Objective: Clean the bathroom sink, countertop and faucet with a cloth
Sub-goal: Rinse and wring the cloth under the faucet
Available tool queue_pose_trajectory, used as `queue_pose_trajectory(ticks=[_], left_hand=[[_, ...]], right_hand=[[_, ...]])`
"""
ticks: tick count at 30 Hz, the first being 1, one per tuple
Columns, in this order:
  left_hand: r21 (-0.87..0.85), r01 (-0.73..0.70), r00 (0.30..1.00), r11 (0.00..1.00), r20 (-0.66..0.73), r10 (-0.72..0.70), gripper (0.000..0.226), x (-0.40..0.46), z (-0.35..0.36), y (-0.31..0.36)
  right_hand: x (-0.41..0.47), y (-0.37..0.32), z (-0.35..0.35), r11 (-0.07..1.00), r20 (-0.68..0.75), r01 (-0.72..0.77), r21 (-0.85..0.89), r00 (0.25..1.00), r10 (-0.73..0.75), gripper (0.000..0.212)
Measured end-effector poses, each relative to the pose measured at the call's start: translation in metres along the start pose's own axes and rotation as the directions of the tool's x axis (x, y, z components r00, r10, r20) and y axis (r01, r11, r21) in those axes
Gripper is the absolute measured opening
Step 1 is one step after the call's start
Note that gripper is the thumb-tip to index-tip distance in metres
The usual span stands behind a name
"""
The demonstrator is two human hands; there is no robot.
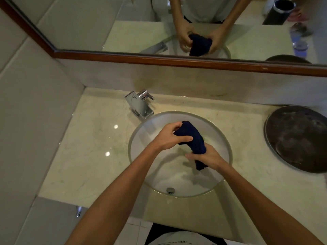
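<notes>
Both hands hold one dark navy cloth (192,140) bunched into a roll above the round glass sink bowl (228,147). The left hand (169,137) has its grip closed round the cloth's far end, and the right hand (207,159) has its grip clamped on the near end. The bowl sits in the pale marble worktop (92,147). A chrome square faucet (139,105) stands at the bowl's far left rim, and a dark round tray (299,138) lies well to the right.

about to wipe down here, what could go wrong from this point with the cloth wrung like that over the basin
Both hands, left hand and right hand, twist the dark cloth above the sink, so drips may splash onto the countertop. The round dark tray sits close on the right; a wide wipe could knock it.
</notes>
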State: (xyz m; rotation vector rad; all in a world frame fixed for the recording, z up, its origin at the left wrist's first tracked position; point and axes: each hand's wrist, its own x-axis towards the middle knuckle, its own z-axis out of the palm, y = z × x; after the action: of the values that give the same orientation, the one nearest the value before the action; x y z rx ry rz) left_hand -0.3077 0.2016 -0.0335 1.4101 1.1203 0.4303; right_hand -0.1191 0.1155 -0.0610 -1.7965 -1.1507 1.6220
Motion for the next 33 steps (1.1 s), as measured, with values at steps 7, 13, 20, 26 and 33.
queue_pose_trajectory(ticks=[7, 13, 20, 26, 33], left_hand=[[0.604, -0.302, 0.943, 0.737, 0.305, 0.136, 0.027, -0.011, 0.005, 0.065], [0.702, -0.061, 0.996, 0.71, 0.0, 0.086, 0.032, -0.03, -0.007, 0.094], [-0.087, 0.129, 0.99, 0.988, 0.069, -0.123, 0.014, -0.049, -0.01, 0.086], [-0.454, 0.232, 0.972, 0.86, 0.079, -0.221, 0.04, -0.053, -0.002, 0.055], [-0.224, 0.401, 0.913, 0.888, 0.182, -0.366, 0.044, -0.064, 0.016, 0.022]], right_hand=[[-0.015, -0.069, -0.068, 0.837, 0.25, 0.47, -0.281, 0.878, -0.409, 0.096], [-0.014, -0.102, -0.091, 0.528, 0.254, 0.472, -0.706, 0.864, -0.434, 0.03], [-0.027, -0.11, -0.094, 0.915, 0.213, 0.36, -0.182, 0.923, -0.32, 0.029], [-0.024, -0.086, -0.116, 0.98, 0.425, 0.163, -0.113, 0.9, -0.101, 0.032], [-0.016, -0.052, -0.119, 0.985, 0.318, 0.085, -0.15, 0.948, -0.033, 0.015]])
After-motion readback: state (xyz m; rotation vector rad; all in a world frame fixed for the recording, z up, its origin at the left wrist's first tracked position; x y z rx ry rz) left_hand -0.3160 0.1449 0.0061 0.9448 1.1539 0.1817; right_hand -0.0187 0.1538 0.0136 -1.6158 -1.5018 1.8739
